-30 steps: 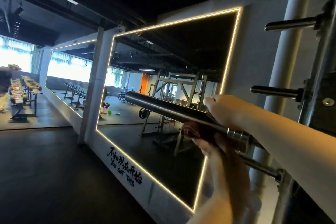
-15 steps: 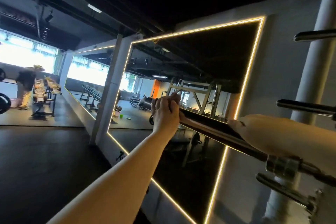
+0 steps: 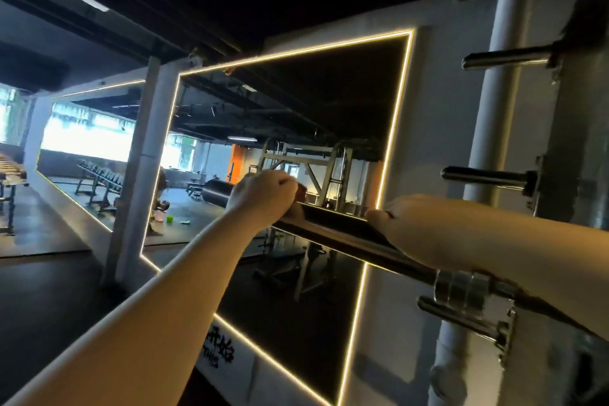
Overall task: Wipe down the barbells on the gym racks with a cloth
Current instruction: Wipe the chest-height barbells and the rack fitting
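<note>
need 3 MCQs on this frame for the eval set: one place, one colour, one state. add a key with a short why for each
1. Counting from the chrome collar, which hand sits farther out along the barbell?
A) the right hand
B) the left hand
C) neither, as they overlap

2. What colour is the light strip round the mirror?
A) warm yellow
B) blue
C) red

3. What is the right hand doing?
A) lying flat and open on the bar
B) hanging clear of the bar
C) gripping the barbell with curled fingers

Key:
1 B: the right hand is next to the collar, and the left hand is beyond it with bare bar between them.
2 A: the strip glows yellow along every edge of the frame that shows.
3 C: its fist is closed over the bar.
</note>
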A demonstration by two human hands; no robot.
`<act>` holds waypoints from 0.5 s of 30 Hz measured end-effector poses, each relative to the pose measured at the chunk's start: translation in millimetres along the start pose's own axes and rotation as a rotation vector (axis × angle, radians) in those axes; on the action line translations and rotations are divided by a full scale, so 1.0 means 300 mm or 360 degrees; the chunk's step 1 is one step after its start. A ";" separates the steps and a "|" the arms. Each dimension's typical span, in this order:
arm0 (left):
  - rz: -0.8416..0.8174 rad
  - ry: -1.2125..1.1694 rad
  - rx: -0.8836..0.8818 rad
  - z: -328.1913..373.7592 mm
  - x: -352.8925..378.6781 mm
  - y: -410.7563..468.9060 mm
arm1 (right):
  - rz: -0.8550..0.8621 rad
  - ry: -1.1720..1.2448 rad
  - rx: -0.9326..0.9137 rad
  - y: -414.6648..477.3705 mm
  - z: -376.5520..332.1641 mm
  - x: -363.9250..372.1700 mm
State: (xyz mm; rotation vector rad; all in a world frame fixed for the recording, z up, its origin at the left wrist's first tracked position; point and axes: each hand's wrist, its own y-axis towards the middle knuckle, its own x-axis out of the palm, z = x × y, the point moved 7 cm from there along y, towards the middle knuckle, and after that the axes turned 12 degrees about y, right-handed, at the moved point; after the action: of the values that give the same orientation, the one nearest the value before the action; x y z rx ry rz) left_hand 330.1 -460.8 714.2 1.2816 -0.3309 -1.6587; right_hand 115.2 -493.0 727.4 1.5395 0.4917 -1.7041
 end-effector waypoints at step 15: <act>0.0034 -0.0312 -0.0014 0.272 0.010 -0.231 | -0.0107 0.0485 -0.0029 -0.293 0.118 -0.053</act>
State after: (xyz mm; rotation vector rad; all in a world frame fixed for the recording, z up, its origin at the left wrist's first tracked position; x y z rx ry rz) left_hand 224.6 -456.2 697.3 1.1072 -0.4531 -1.7695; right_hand 25.5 -459.1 731.1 1.7971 0.7189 -1.5146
